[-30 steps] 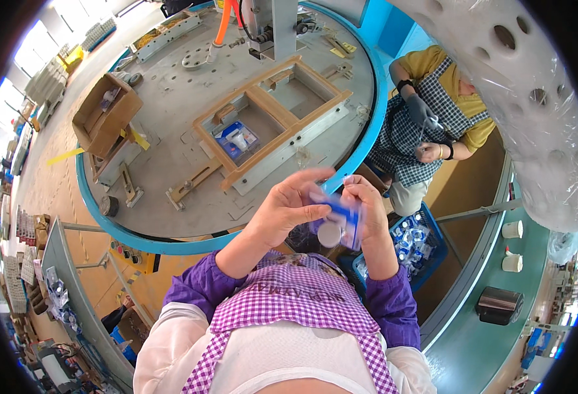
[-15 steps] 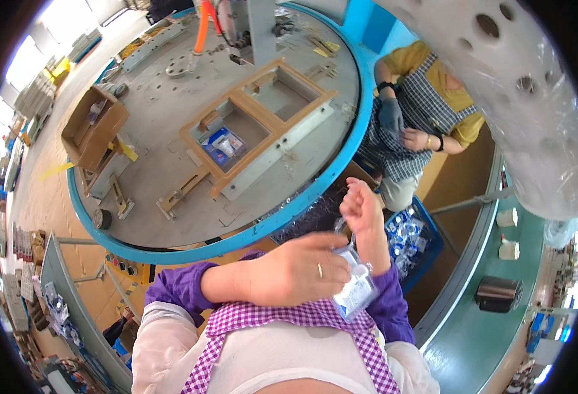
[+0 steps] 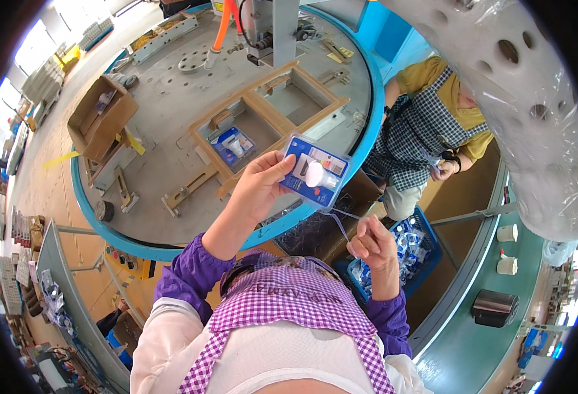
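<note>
My left hand (image 3: 264, 184) grips a blister pack (image 3: 316, 172) by its left edge, thumb on its face. The pack has a blue and white card and a clear plastic front over a white round-ended item. From its lower edge hangs a thin clear plastic strip (image 3: 340, 226), whose end is pinched in the fingers of my right hand (image 3: 375, 244). Beyond my left hand, a similar blue pack (image 3: 232, 146) lies inside a wooden frame (image 3: 277, 117) on a grey round table (image 3: 171, 197).
A blue basket (image 3: 436, 246) of packs stands below my right hand. Across from it sits a co-worker (image 3: 427, 125) in a checked apron. A cardboard box (image 3: 98, 118) rests at the table's left. A green bench (image 3: 459, 354) holds a dark canister (image 3: 494, 308) and white cups (image 3: 507, 265).
My left hand has moved up and away from my body with the pack, now face-on. My right hand has come down and holds the strip. The co-worker's hands have shifted.
</note>
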The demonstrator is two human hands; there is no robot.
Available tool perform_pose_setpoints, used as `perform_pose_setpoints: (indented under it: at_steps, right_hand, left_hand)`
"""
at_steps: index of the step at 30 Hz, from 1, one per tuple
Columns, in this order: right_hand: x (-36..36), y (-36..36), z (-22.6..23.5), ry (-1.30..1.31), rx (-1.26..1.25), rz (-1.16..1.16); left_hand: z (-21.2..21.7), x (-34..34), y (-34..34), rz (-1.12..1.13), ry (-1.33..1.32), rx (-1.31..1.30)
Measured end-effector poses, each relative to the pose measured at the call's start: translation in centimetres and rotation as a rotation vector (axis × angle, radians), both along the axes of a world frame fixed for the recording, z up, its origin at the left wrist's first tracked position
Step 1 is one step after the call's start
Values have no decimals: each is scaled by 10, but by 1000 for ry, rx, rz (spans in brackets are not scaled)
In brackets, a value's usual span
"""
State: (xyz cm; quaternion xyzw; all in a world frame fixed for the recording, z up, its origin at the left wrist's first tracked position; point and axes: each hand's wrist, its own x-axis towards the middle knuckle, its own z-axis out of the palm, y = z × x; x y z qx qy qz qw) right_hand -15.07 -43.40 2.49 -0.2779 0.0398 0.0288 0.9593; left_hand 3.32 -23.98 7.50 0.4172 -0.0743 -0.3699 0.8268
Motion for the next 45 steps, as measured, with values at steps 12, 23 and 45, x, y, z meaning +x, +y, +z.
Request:
perform_pose_setpoints:
  at_steps: [12, 23, 45]
  right_hand:
    - [-95, -90, 43, -226, -19, -971]
    - [12, -16, -104, 350, -2063, -383]
    - [22, 31, 1, 202, -418, -394]
  left_hand:
    - [-6, 25, 47, 289, -164, 190]
    - [-4, -8, 16, 92, -216, 251]
    - [-25, -30, -14, -76, -151, 312]
